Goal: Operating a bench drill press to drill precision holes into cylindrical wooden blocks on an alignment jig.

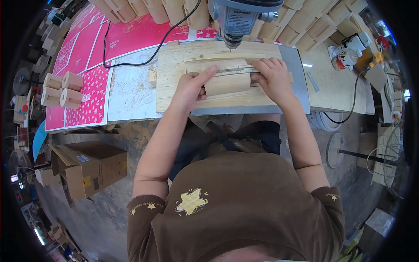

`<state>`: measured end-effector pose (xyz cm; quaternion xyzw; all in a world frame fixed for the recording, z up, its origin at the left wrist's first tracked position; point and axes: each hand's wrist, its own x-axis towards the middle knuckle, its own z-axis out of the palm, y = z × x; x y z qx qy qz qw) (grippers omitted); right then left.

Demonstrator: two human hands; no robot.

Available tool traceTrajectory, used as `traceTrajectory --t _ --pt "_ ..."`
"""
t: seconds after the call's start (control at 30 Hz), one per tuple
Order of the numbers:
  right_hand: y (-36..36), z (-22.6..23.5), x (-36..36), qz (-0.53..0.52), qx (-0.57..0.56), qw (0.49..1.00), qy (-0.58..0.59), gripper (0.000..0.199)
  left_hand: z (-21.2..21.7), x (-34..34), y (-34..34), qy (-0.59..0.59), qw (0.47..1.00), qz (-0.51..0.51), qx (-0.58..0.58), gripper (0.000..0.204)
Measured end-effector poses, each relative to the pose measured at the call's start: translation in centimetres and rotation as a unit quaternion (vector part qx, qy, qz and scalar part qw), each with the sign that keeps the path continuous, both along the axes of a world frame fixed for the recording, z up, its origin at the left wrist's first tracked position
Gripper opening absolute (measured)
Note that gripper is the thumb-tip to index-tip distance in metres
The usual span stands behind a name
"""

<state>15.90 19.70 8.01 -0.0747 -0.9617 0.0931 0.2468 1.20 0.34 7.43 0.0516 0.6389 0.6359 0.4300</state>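
A pale, rounded wooden block (pixel 228 86) lies on its side on a flat wooden board (pixel 170 99), with a groove along its upper part. Thin metal strips (pixel 235 70) run lengthwise in that groove. My left hand (pixel 193 87) is closed round the block's left end, its thumb on top near the strips. At the other end, my right hand (pixel 273 78) has its fingers curled over the strips' right ends, thumb below; exactly what it pinches is partly hidden. Just beyond the block hangs the chuck of a grey bench drill (pixel 233 40), its thin bit pointing down.
Stacked grooved wooden blocks (pixel 158 11) line the bench's back. Several more small blocks (pixel 62 90) stand at left on pink patterned sheeting (pixel 94 83). A black cable (pixel 144 63) crosses the bench. White bottles (pixel 349 54) stand at right; a cardboard box (pixel 94 168) sits below left.
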Motion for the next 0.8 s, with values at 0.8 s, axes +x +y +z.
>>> traceTrajectory --t 0.8 --pt "0.9 0.7 -1.7 -0.009 -0.139 0.981 0.137 0.048 -7.2 -1.8 -1.2 0.681 0.721 0.015 -0.127 0.062"
